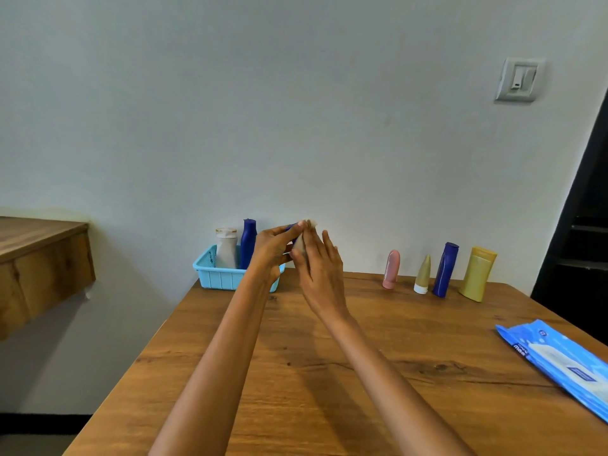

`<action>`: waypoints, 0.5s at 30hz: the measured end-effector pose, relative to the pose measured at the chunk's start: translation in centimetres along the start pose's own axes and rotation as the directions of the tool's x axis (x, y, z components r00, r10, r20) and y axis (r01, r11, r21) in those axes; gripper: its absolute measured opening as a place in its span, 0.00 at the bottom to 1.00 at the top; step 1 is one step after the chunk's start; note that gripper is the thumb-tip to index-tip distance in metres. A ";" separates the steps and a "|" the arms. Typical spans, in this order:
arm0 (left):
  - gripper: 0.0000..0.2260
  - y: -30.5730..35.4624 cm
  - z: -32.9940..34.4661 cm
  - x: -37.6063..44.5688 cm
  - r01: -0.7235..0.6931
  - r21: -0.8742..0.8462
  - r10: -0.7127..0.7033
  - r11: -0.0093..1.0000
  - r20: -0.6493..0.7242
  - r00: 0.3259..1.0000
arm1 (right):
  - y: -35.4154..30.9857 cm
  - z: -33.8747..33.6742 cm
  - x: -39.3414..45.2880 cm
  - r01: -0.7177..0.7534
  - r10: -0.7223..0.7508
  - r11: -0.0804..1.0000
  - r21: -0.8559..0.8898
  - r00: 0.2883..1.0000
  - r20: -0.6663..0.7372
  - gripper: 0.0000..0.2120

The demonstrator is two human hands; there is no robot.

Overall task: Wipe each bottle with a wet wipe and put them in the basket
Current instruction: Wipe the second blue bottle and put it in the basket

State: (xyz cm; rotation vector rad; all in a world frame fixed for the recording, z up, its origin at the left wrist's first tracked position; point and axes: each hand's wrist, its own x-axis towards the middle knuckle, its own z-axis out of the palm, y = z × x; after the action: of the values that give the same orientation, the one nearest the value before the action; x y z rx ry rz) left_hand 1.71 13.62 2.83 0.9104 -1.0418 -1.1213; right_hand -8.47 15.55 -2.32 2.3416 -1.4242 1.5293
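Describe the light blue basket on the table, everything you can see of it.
The basket is a small light blue plastic tray with slatted, perforated walls and a thick rim. It sits upright at the far left of the wooden table, close to the wall. Two bottles stand inside: a white bottle and a dark blue bottle. The left hand and forearm hide its right end.

— What colours do we have in front of us?

— We see a brown wood-grain worktop (296, 373) with dark knots, and a light blue basket (219, 278) with a slotted wall. In it we find a whitish bottle (226, 248) with a gold-rimmed top and a dark blue bottle (248, 243).

— And along the wall?

— We count a pink bottle (391, 268), a gold tube (422, 274) with a white cap, another dark blue bottle (445, 269) and a mustard-yellow bottle (478, 274). The wipes pack (559, 363) is bright blue with white print.
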 end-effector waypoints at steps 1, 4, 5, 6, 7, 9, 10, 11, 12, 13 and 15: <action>0.14 0.1 -0.1 0.0 -0.002 -0.008 0.001 1.000 -0.027 1.000 | 0.3 0.0 -0.4 0.032 -0.031 0.997 -0.076 0.999 0.010 0.26; 0.12 0.4 -0.6 0.2 -0.012 -0.092 0.004 0.996 -0.089 0.996 | 1.9 0.3 -2.4 0.120 -0.113 0.958 -0.259 0.993 0.039 0.27; 0.12 0.5 -0.7 0.3 -0.016 -0.123 0.003 0.992 -0.107 0.994 | 2.5 0.3 -3.1 0.110 -0.101 0.960 -0.259 0.994 0.048 0.27; 0.12 0.6 -0.9 0.3 -0.023 -0.141 0.004 0.990 -0.127 0.992 | 3.1 0.3 -3.8 0.083 -0.072 0.968 -0.238 0.996 0.055 0.28; 0.13 0.7 -1.0 0.4 -0.029 -0.150 0.007 0.988 -0.147 0.989 | 3.7 0.2 -4.4 0.050 -0.038 0.976 -0.214 0.997 0.062 0.28; 0.15 0.8 -1.2 0.5 -0.043 -0.153 0.014 0.987 -0.182 0.983 | 4.8 0.2 -5.1 -0.030 0.048 0.981 -0.190 0.995 0.089 0.29; 0.14 0.8 -1.3 0.5 -0.048 -0.156 0.016 0.987 -0.197 0.980 | 5.2 0.2 -5.1 -0.076 0.095 0.981 -0.180 0.990 0.100 0.30; 0.13 0.8 -1.4 0.5 -0.050 -0.162 0.016 0.985 -0.206 0.978 | 5.5 0.2 -5.0 -0.116 0.133 0.980 -0.159 0.986 0.100 0.31; 0.11 0.7 -1.4 0.5 -0.050 -0.168 0.014 0.985 -0.209 0.978 | 5.5 0.1 -4.8 -0.151 0.163 0.981 -0.125 0.982 0.093 0.33; 0.11 0.6 -1.3 0.4 -0.047 -0.171 0.011 0.984 -0.205 0.979 | 5.4 0.1 -4.4 -0.178 0.185 0.980 -0.084 0.979 0.084 0.35; 0.10 0.3 -0.9 0.4 -0.042 -0.167 0.011 0.985 -0.182 0.983 | 4.7 0.0 -3.3 -0.197 0.198 0.980 -0.019 0.977 0.074 0.39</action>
State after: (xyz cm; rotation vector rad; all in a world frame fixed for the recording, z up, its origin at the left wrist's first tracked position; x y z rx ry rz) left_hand 2.70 13.38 2.93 0.8420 -0.7944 -1.0672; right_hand -12.06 15.04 -6.79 2.3369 -1.7255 1.4825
